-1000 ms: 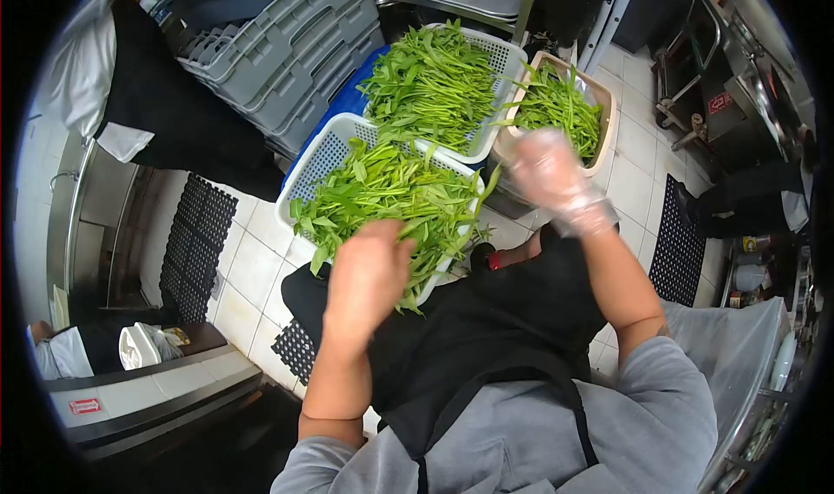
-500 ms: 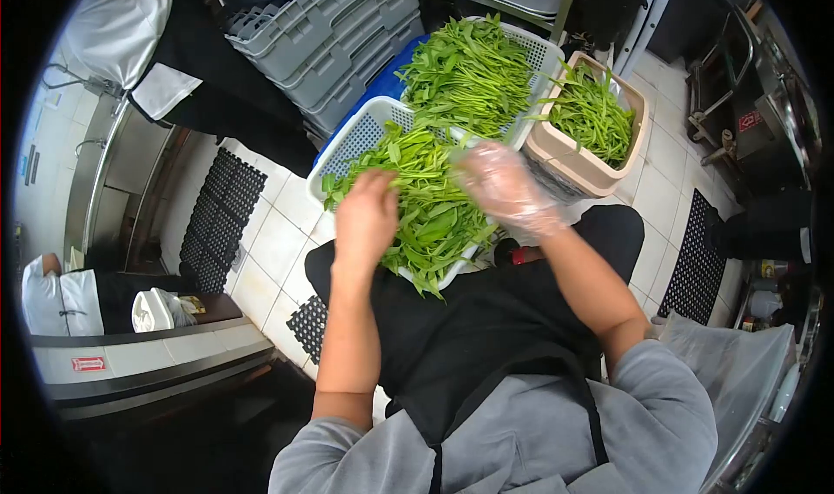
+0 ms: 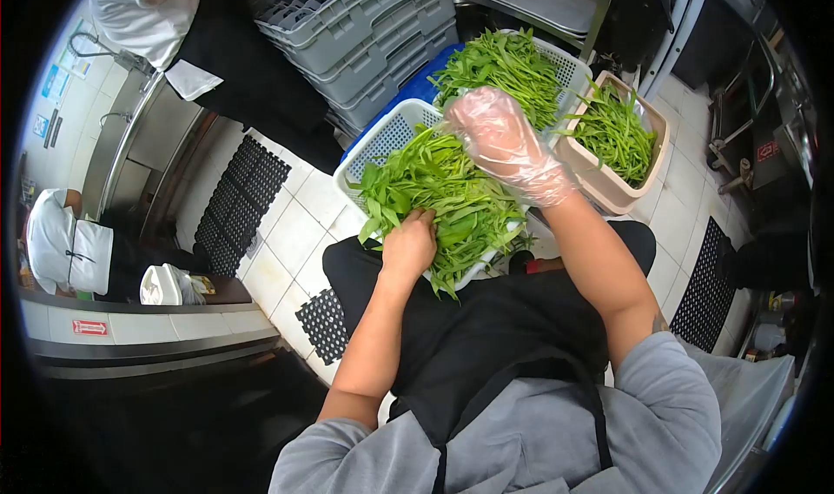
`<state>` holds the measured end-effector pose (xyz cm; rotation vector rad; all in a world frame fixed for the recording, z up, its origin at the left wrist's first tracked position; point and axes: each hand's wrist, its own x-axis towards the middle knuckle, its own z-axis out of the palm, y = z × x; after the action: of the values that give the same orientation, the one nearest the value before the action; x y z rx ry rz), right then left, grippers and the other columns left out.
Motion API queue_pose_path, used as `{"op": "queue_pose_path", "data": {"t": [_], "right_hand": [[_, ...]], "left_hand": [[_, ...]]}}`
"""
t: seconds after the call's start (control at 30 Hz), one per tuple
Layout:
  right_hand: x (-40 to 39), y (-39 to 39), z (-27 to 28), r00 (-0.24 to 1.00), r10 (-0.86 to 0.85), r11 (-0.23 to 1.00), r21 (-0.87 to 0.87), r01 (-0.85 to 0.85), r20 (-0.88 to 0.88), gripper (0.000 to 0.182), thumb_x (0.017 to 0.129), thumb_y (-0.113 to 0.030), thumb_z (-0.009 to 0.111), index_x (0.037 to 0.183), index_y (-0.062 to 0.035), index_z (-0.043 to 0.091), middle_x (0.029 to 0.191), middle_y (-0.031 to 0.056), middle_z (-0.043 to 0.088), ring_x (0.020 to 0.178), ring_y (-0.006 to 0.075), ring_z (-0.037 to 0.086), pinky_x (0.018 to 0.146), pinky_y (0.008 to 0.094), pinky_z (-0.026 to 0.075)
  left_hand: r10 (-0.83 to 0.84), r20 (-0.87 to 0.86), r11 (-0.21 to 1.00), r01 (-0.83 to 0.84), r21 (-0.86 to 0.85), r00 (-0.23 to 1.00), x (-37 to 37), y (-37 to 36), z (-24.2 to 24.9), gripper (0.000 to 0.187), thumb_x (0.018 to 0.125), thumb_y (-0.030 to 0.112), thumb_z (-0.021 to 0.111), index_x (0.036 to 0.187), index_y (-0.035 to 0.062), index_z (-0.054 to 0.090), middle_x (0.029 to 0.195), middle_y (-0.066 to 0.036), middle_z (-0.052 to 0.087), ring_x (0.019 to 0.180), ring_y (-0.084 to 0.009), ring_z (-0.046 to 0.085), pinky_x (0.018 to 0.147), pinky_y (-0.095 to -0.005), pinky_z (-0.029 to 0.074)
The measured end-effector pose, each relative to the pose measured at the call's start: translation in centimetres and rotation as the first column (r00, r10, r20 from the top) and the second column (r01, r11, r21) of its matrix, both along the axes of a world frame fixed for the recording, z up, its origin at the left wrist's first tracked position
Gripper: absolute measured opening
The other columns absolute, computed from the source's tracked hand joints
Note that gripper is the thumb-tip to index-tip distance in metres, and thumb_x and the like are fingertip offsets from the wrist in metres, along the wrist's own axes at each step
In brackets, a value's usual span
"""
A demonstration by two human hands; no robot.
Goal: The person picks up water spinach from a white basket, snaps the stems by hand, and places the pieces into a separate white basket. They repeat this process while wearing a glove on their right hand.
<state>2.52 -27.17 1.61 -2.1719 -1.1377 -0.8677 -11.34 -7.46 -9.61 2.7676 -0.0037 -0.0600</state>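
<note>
A white perforated basket (image 3: pixel 358 157) between my knees is heaped with long-stemmed leafy greens (image 3: pixel 460 200) that look like water spinach. At the near left of this heap, my bare left hand (image 3: pixel 410 244) has its fingers curled into the leaves. My right hand (image 3: pixel 502 139), in a clear plastic glove, is over the far side of the heap with its fingers bent together. Its fingertips are hidden, so what they hold does not show. Behind it is a second white basket (image 3: pixel 566 66) with more greens, their stems lying side by side.
A beige tub (image 3: pixel 627 197) of greens stands at the right. Stacked grey crates (image 3: pixel 365 51) rise behind the baskets. One person in a black apron (image 3: pixel 252 68) stands at the upper left; another person (image 3: pixel 69 242) is farther left. Black floor mats (image 3: pixel 239 194) lie on the tiles.
My left hand has moved down to the near side of the heap, into the leaves. The right hand has risen toward the far basket and bent over. The whole view has shifted slightly.
</note>
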Motion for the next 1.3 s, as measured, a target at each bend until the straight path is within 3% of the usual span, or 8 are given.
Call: {"op": "queue_pose_path", "data": {"t": [0.17, 0.37, 0.57, 0.83, 1.07, 1.1, 1.17, 1.3], "right_hand": [[1.1, -1.9, 0.8, 0.974, 0.16, 0.986, 0.081, -0.149, -0.161, 0.023, 0.082, -0.001, 0.065, 0.103, -0.0024, 0.072, 0.1, 0.0168, 0.072, 0.098, 0.0381, 0.067, 0.09, 0.0471, 0.053], [-0.7, -1.5, 1.1, 0.913, 0.22, 0.968, 0.196, -0.159, -0.343, 0.024, 0.088, -0.014, 0.068, 0.107, -0.0013, 0.075, 0.099, 0.019, 0.074, 0.099, 0.0396, 0.069, 0.091, 0.0474, 0.054], [-1.0, -2.3, -0.1, 0.862, 0.098, 0.993, -0.008, -0.118, -0.497, 0.023, 0.095, -0.017, 0.068, 0.11, -0.0012, 0.077, 0.104, 0.0192, 0.075, 0.103, 0.0374, 0.069, 0.093, 0.0467, 0.054], [-5.0, -1.8, -4.6, 0.979, -0.203, 0.941, -0.277, 0.192, -0.012, 0.009, 0.078, -0.015, 0.068, 0.084, -0.0107, 0.063, 0.078, 0.0093, 0.061, 0.081, 0.0312, 0.064, 0.089, 0.0491, 0.049], [-6.8, -3.8, -1.3, 0.87, -0.312, 0.858, -0.281, 0.431, 0.382, 0.015, 0.076, -0.016, 0.067, 0.088, -0.0068, 0.065, 0.082, 0.0125, 0.062, 0.084, 0.0311, 0.064, 0.089, 0.0466, 0.049], [-5.6, -4.5, -0.7, 0.902, -0.43, 0.743, -0.582, 0.331, -0.036, 0.02, 0.076, -0.014, 0.065, 0.093, -0.0039, 0.066, 0.086, 0.0137, 0.063, 0.088, 0.0308, 0.064, 0.091, 0.0486, 0.048], [-3.1, -9.4, -2.7, 0.777, -0.553, 0.581, -0.531, 0.617, 0.299, 0.028, 0.076, -0.012, 0.063, 0.101, -0.0014, 0.065, 0.094, 0.0165, 0.066, 0.092, 0.0306, 0.065, 0.09, 0.0488, 0.048], [2.7, -18.6, -1.0, 0.678, -0.734, 0.576, -0.491, 0.654, 0.042, 0.011, 0.088, -0.013, 0.068, 0.085, -0.0032, 0.071, 0.084, 0.0189, 0.07, 0.081, 0.0392, 0.07, 0.076, 0.0509, 0.056]], "left_hand": [[-0.048, 0.057, 0.99, 0.055, -0.133, 0.997, -2.6, -0.7, 10.9, 0.032, 0.092, 0.008, 0.067, 0.124, 0.0064, 0.072, 0.113, -0.018, 0.069, 0.101, -0.0403, 0.069, 0.093, -0.0456, 0.055], [0.021, 0.637, 0.939, 0.204, -0.277, 0.77, 3.5, 0.7, 14.8, 0.025, 0.094, 0.009, 0.068, 0.118, 0.0053, 0.074, 0.107, -0.018, 0.073, 0.096, -0.0369, 0.071, 0.085, -0.0399, 0.055], [-0.224, 0.226, 0.938, 0.273, -0.212, 0.948, 7.4, 0.0, 12.8, 0.023, 0.096, 0.018, 0.069, 0.112, 0.0038, 0.077, 0.107, -0.02, 0.075, 0.097, -0.038, 0.071, 0.085, -0.0434, 0.055], [-0.312, 0.158, 0.948, 0.297, 0.11, 0.937, 6.5, -2.8, 10.1, 0.019, 0.097, 0.021, 0.064, 0.097, 0.0036, 0.073, 0.097, -0.017, 0.072, 0.095, -0.0409, 0.068, 0.083, -0.0537, 0.054], [-0.235, 0.262, 0.97, 0.245, -0.004, 0.936, 5.2, -4.8, 10.7, 0.016, 0.095, 0.015, 0.067, 0.103, 0.004, 0.075, 0.099, -0.016, 0.072, 0.097, -0.0389, 0.068, 0.087, -0.0502, 0.053], [-0.182, 0.302, 0.981, 0.193, -0.007, 0.936, 5.1, -4.3, 10.7, 0.016, 0.095, 0.015, 0.067, 0.102, 0.0039, 0.075, 0.101, -0.016, 0.072, 0.097, -0.0393, 0.068, 0.087, -0.0499, 0.053], [-0.076, 0.379, 0.996, 0.089, -0.016, 0.922, 4.9, -2.0, 10.9, 0.016, 0.095, 0.015, 0.068, 0.102, 0.0036, 0.075, 0.104, -0.016, 0.073, 0.097, -0.0401, 0.067, 0.088, -0.0493, 0.053], [0.014, 0.433, 0.908, 0.169, -0.382, 0.901, 4.8, 3.5, 11.3, 0.016, 0.099, 0.014, 0.067, 0.105, 0.004, 0.078, 0.102, -0.01, 0.075, 0.098, -0.0273, 0.067, 0.092, -0.0381, 0.051]]}}
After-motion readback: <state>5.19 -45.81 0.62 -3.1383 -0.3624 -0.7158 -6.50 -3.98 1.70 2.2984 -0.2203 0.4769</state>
